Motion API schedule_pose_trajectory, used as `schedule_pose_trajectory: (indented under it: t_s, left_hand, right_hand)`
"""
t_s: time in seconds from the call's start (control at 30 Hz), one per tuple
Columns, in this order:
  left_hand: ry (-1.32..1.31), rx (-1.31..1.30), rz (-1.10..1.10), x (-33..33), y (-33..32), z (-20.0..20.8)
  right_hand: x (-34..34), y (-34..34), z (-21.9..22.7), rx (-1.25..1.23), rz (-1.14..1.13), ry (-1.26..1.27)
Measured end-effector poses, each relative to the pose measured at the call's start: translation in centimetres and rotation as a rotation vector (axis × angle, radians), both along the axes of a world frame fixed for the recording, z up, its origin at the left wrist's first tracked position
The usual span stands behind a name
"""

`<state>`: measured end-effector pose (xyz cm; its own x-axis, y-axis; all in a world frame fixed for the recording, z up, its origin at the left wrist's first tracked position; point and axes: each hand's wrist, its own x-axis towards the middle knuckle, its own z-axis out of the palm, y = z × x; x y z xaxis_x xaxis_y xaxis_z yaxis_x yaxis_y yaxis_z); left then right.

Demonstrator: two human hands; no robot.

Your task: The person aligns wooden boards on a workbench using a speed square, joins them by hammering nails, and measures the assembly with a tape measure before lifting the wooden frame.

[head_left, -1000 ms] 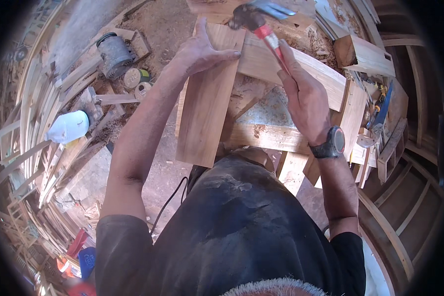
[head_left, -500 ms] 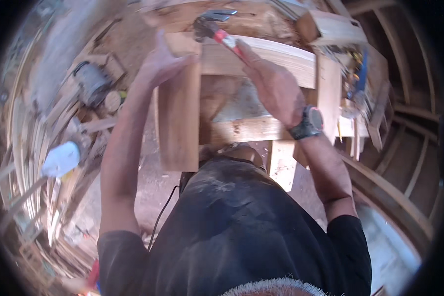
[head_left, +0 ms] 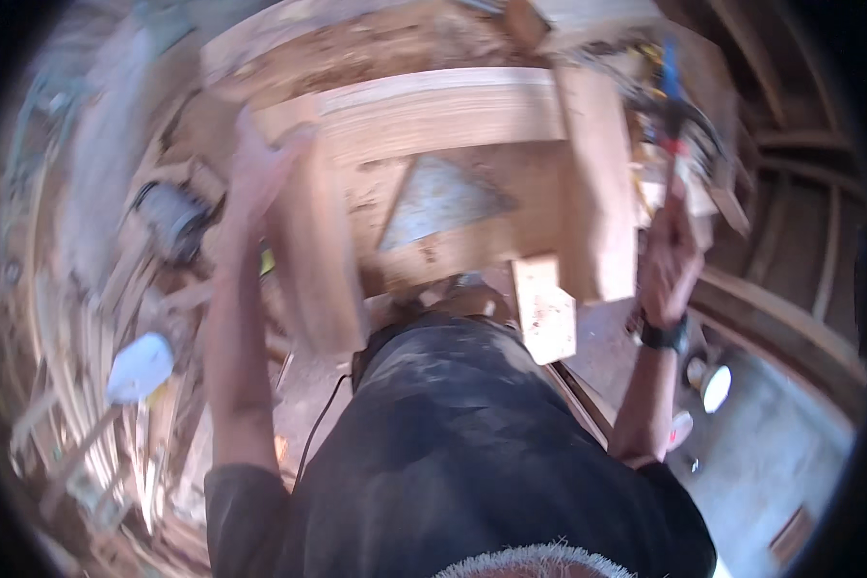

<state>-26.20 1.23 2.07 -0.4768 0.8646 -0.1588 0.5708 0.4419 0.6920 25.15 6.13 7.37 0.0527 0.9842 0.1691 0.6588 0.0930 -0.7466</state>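
While the right hand point(head_left: 672, 258) is closed around the handle of a claw hammer point(head_left: 676, 154), the left hand point(head_left: 262, 175) lies spread at the far end of the left board point(head_left: 316, 252) of a wooden frame point(head_left: 511, 104). Motion blur; cannot tell whether the left grips or only rests there. Hammer stands apart, right of the right board point(head_left: 599, 183). Bench point(head_left: 337, 46), rough wood, shows past the frame's far edge. Grey triangular patch point(head_left: 438, 202) visible through the opening.

On my feed, the frame boards point(head_left: 443, 125) look like smooth, matt wood. I see the shirt point(head_left: 443, 414) as dull cloth.
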Motion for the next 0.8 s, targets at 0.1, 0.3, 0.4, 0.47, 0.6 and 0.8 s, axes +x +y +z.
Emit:
schedule_pose_trajectory:
  t_s: [0.1, 0.3, 0.4, 0.47, 0.6, 0.8]
  left_hand:
    - [0.026, 0.052, -0.133, -2.2, -0.1, -1.2]
    - [-0.087, -0.189, -0.07, -2.0, 0.5, 0.5]
    - [-0.089, -0.153, -0.079, -2.3, 0.2, 0.1]
    - [-0.13, -0.172, -0.069, -1.9, 0.1, 0.7]
    - [-0.169, -0.159, -0.083, -1.7, 0.2, 0.3]
    - [-0.115, -0.154, -0.082, -2.8, 0.2, -1.4]
  right_hand:
    - [-0.3, -2.8, 1.8, -0.203, -0.106, 0.202]
    - [-6.9, -3.5, -2.2, -0.099, 0.305, 0.391]
    - [-14.0, -1.6, -1.8, 0.028, 0.6, 0.162]
    - [-18.5, -1.0, 0.0, -0.018, 0.681, 0.052]
    - [-23.6, 0.5, -0.6, 0.122, 0.846, -0.046]
    - [-25.6, 2.4, 0.4, 0.115, 0.901, -0.198]
